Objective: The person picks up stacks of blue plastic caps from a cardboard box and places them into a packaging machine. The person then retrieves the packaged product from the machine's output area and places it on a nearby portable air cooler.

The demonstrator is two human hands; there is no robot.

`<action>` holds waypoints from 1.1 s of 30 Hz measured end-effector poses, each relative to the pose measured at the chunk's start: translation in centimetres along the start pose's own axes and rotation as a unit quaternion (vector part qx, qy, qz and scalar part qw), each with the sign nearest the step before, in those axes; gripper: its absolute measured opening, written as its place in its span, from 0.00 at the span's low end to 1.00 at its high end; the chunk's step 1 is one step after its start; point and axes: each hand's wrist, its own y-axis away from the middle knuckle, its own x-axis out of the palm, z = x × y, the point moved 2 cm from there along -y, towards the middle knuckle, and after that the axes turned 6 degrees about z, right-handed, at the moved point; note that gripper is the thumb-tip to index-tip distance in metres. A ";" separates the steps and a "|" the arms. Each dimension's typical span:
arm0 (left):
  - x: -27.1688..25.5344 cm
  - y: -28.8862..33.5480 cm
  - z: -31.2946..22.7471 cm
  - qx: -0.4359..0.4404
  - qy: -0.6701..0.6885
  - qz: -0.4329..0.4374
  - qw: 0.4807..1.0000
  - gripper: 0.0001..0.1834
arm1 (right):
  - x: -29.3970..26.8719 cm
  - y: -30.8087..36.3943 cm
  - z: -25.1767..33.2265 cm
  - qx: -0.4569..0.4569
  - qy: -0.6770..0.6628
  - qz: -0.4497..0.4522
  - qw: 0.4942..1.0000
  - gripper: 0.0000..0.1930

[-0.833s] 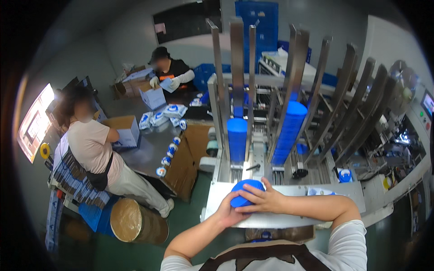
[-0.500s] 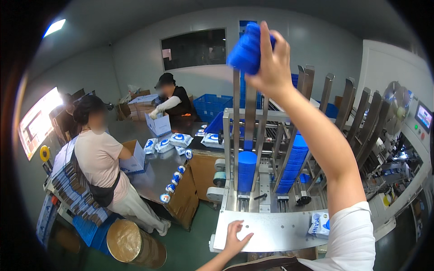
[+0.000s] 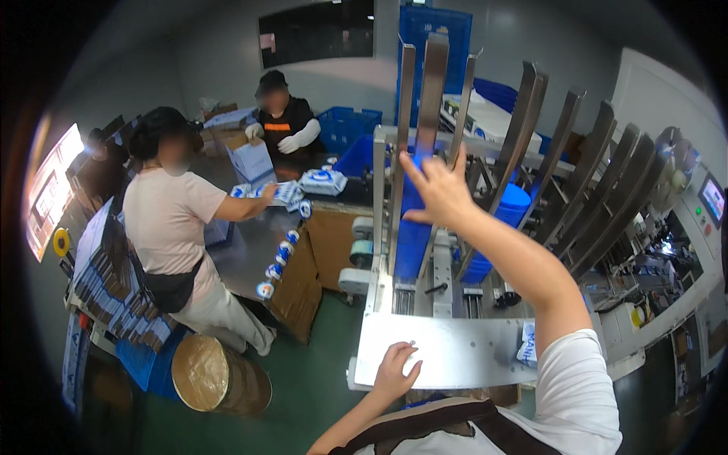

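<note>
My right hand (image 3: 444, 193) reaches forward with its fingers spread, beside the upright metal rails (image 3: 434, 91) of a machine. Between those rails, just under and behind the fingers, stands a tall stack of blue plastic lids (image 3: 410, 246); its top is blurred and partly covered by the hand. A second stack of blue lids (image 3: 514, 203) fills the neighbouring rails to the right. My left hand (image 3: 396, 373) rests empty at the near part of a pale metal plate (image 3: 447, 353), fingers apart. A white and blue soft pack (image 3: 526, 347) lies at the plate's right end, partly hidden by my right arm.
More tall metal rails (image 3: 591, 163) rise to the right. On the left, a person in a pink shirt (image 3: 168, 208) touches soft packs (image 3: 287, 194) on a dark table (image 3: 246, 262); a gloved person (image 3: 287, 125) stands behind a carton (image 3: 252, 161). A brown drum (image 3: 227, 383) stands on the floor.
My right hand has come down from high up to the rails and let go of its blue lids; the left stack is now taller. The person in pink has reached toward the packs.
</note>
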 end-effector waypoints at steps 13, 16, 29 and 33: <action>-0.1 0.0 -0.7 -0.043 -0.048 -0.011 0.998 0.15 | 14.0 5.0 4.7 0.052 -0.372 0.356 0.856 0.12; 0.8 -0.2 -0.6 -0.060 -0.033 0.002 0.998 0.15 | 15.6 7.9 5.0 0.145 -0.454 0.193 0.858 0.13; 9.1 -4.2 -5.8 0.024 0.043 0.133 0.990 0.13 | -7.2 41.6 -4.2 0.315 -0.106 0.129 0.934 0.28; 17.8 -9.4 -11.5 0.167 0.011 0.266 0.949 0.39 | -7.5 48.3 -5.4 0.418 -0.182 0.111 0.883 0.33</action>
